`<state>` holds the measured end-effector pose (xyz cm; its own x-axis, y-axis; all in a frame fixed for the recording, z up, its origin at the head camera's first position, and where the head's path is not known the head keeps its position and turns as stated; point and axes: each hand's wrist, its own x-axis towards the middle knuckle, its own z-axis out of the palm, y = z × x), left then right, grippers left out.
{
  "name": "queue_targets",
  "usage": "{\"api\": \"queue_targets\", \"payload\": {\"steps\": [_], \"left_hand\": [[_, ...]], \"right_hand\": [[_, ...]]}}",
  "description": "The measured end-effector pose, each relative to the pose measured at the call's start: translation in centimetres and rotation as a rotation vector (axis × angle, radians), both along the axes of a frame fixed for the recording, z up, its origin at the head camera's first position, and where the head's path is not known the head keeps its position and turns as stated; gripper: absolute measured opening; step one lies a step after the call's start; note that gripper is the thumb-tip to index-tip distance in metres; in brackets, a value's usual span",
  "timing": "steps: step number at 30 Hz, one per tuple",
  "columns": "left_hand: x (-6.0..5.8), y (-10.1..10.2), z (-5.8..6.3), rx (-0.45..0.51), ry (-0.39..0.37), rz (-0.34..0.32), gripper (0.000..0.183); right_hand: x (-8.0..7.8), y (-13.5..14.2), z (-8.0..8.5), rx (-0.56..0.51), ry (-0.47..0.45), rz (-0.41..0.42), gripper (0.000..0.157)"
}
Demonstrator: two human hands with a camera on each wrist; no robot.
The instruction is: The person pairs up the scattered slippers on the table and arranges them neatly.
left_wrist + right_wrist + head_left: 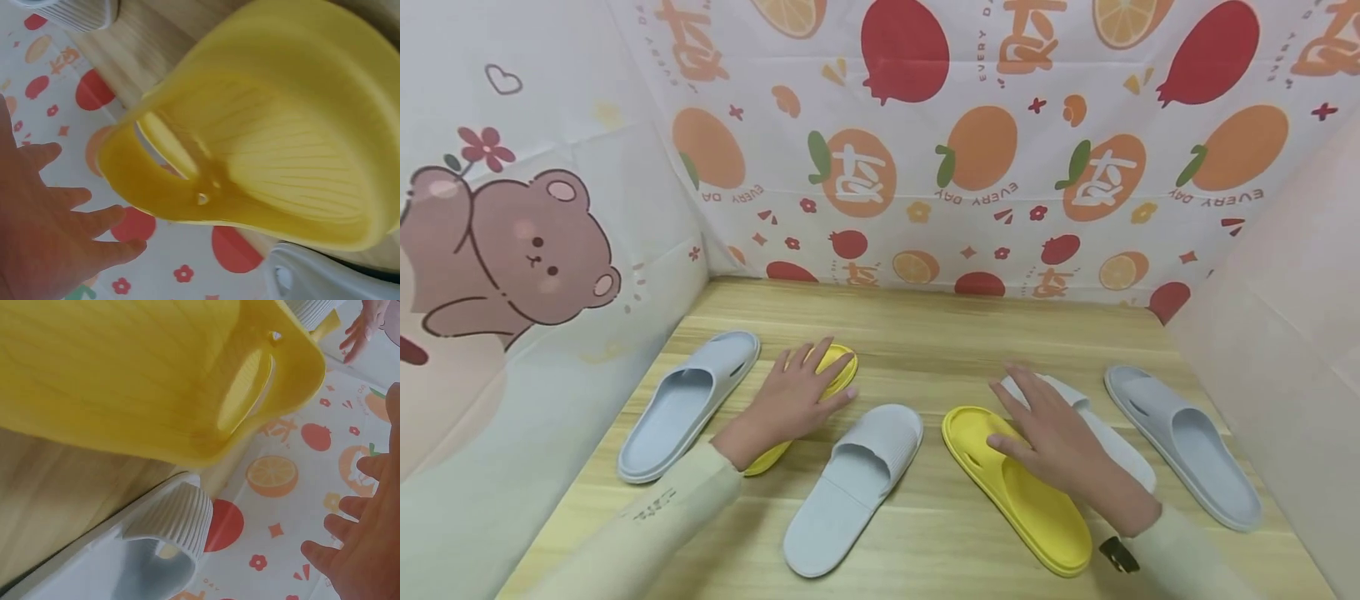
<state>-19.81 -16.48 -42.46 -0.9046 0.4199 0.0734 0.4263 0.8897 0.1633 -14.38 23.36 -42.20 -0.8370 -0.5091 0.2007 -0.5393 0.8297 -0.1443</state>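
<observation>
My left hand [790,404] hovers with spread fingers over a yellow slipper [844,371], covering its middle. In the left wrist view that yellow slipper [294,144] looms large beside the hand [56,231], with nothing between the fingers. My right hand [1060,437], fingers also spread, is above another yellow slipper [1048,525] and a white slipper [1123,450], overlapping both. In the right wrist view the yellow slipper [125,375] and the white slipper's ribbed strap [178,515] lie apart from the empty hand [365,550]. Between the hands rests a pale ribbed-strap slipper [831,521].
Grey-blue slippers lie at the far left [658,425] and far right [1206,458] of the wooden surface [925,333]. Cloth walls enclose it: a fruit-printed one [925,217] behind, a bear-printed one [550,250] at left, a plain pale one [1292,350] at right.
</observation>
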Motion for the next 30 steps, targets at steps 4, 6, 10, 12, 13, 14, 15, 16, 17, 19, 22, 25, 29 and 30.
{"api": "queue_targets", "payload": {"steps": [4, 6, 10, 12, 13, 14, 15, 16, 17, 19, 22, 25, 29, 30], "left_hand": [[0.1, -0.7, -0.3, 0.011, -0.01, 0.026, 0.069], [0.1, -1.1, -0.6, 0.012, -0.007, 0.036, 0.072], [0.2, -1.7, -1.3, 0.013, -0.001, 0.053, 0.074], [0.1, -1.7, -1.6, 0.012, 0.011, 0.049, 0.074], [0.1, -1.7, -1.7, 0.013, 0.013, 0.049, 0.074], [0.1, -1.7, -1.9, 0.011, 0.016, 0.048, 0.074], [0.1, -1.7, -2.0, 0.008, 0.021, 0.047, 0.074], [0.0, -1.6, -2.0, 0.007, 0.026, 0.045, 0.074], [0.0, -1.6, -2.1, 0.003, 0.032, 0.045, 0.073], [0.0, -1.5, -2.2, -0.006, 0.028, 0.052, 0.073], [0.1, -1.6, -2.2, -0.012, 0.027, 0.057, 0.072], [0.1, -1.7, -2.4, -0.015, 0.037, 0.058, 0.071], [0.1, -1.9, -2.9, -0.019, 0.066, 0.057, 0.069], [0.1, -2.0, -3.0, -0.021, 0.067, 0.058, 0.068]], "right_hand": [[0.6, -0.3, -0.3, -0.002, -0.019, -0.03, 0.077], [1.0, -0.4, -0.6, -0.01, -0.021, -0.035, 0.077], [1.5, -0.5, -1.3, -0.011, -0.022, -0.037, 0.078], [1.8, -0.4, -1.5, -0.016, -0.03, -0.042, 0.079], [2.0, -0.4, -1.6, -0.022, -0.04, -0.05, 0.079], [2.1, -0.5, -1.7, -0.03, -0.053, -0.058, 0.079], [2.3, -0.5, -1.9, -0.041, -0.069, -0.066, 0.079], [2.4, -0.5, -2.0, -0.049, -0.082, -0.073, 0.079], [2.6, -0.5, -2.2, -0.056, -0.097, -0.079, 0.079], [2.9, -0.7, -2.6, -0.061, -0.114, -0.089, 0.079], [3.3, -0.9, -3.3, -0.065, -0.118, -0.098, 0.078], [3.7, -1.0, -3.9, -0.059, -0.106, -0.111, 0.078], [4.1, -1.0, -4.2, -0.037, -0.096, -0.121, 0.079], [4.2, -1.0, -4.3, -0.035, -0.098, -0.122, 0.079]]}}
